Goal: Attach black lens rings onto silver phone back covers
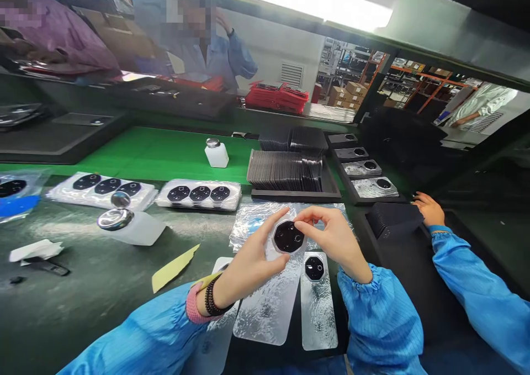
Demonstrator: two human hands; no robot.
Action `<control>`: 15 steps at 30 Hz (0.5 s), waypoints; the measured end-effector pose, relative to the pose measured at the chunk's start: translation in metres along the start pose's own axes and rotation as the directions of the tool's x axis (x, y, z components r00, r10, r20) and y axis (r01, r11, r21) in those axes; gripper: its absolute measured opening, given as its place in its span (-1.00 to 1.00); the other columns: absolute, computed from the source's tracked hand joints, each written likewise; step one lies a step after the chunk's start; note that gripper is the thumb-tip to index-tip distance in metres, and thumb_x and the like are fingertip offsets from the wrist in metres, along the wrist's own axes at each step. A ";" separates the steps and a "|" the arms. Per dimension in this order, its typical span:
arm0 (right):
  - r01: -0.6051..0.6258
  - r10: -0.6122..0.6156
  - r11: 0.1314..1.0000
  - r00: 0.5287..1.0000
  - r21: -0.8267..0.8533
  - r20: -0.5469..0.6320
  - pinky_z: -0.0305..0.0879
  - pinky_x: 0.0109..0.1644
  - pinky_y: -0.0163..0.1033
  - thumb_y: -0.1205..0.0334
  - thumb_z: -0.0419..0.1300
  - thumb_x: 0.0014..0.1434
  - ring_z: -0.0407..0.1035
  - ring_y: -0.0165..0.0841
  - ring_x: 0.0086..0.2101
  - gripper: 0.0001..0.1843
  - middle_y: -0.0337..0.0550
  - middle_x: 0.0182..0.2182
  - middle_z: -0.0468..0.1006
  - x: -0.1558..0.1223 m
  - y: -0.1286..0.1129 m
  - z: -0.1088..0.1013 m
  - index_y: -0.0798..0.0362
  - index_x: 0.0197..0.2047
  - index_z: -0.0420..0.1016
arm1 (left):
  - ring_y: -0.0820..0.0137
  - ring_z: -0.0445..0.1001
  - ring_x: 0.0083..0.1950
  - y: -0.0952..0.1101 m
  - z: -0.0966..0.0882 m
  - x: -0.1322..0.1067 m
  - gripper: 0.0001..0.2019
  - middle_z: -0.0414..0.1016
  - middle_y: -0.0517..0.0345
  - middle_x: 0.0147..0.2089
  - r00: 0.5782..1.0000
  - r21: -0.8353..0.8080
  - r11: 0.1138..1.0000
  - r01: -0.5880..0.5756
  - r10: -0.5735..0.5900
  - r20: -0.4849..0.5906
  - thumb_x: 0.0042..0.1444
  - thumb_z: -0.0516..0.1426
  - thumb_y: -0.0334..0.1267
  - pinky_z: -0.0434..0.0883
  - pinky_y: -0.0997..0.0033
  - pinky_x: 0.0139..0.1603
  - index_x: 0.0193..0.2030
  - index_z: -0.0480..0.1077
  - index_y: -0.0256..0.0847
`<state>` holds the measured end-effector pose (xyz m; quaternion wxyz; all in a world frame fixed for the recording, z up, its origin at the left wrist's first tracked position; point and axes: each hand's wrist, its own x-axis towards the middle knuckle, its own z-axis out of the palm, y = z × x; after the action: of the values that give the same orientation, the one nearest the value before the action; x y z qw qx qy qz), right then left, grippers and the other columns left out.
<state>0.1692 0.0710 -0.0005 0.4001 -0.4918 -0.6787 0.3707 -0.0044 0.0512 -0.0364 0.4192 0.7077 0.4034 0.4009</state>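
Head view: near, silvery back covers (pixel 318 314) lie on the counter (pixel 103 286). Just above them, left hand (pixel 248 262) and right hand (pixel 337 242) pinch a black camera plate (pixel 289 237) edgewise in their fingers. It seems held for fitting, and seating it calls for square alignment.

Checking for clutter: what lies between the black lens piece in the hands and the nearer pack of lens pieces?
In the head view, a crinkled clear film lies between the lens piece and the pack.

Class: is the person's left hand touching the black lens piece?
Touching. Head view shows the left hand pinching the lens piece at its rim.
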 end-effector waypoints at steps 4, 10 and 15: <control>-0.005 0.005 1.000 1.000 -0.002 -0.003 0.31 -0.32 -0.25 0.30 0.19 -0.02 0.39 -0.38 -0.47 -0.91 -0.24 -0.55 0.55 -0.001 0.000 0.001 0.05 -0.48 0.54 | 0.14 0.24 0.32 -0.001 0.000 0.000 -0.33 0.28 0.03 0.31 1.000 -0.001 1.000 0.003 -0.003 -0.001 -0.04 0.10 -0.37 0.22 0.07 0.31 0.29 0.18 -0.12; 0.023 -0.023 1.000 1.000 -0.016 -0.011 0.31 -0.32 -0.26 0.32 0.19 -0.01 0.39 -0.38 -0.47 -0.90 -0.25 -0.55 0.55 -0.001 -0.001 0.002 0.05 -0.48 0.53 | 0.15 0.24 0.32 -0.001 -0.001 -0.001 -0.33 0.26 0.06 0.33 1.000 -0.007 1.000 0.000 0.000 0.005 -0.03 0.10 -0.36 0.22 0.10 0.32 0.30 0.17 -0.11; 0.036 -0.036 0.999 0.999 -0.034 -0.017 0.32 -0.31 -0.27 0.35 0.20 0.00 0.40 -0.39 -0.48 -0.90 -0.27 -0.55 0.56 -0.003 -0.002 0.003 0.03 -0.48 0.53 | 0.15 0.15 0.37 0.007 -0.003 -0.001 -0.35 0.20 0.01 0.36 0.996 -0.028 0.996 0.087 -0.087 0.027 0.01 0.10 -0.28 0.13 0.15 0.37 0.30 0.17 -0.23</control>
<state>0.1663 0.0677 -0.0005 0.4044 -0.4896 -0.6899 0.3475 -0.0058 0.0484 -0.0295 0.4515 0.6885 0.4226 0.3788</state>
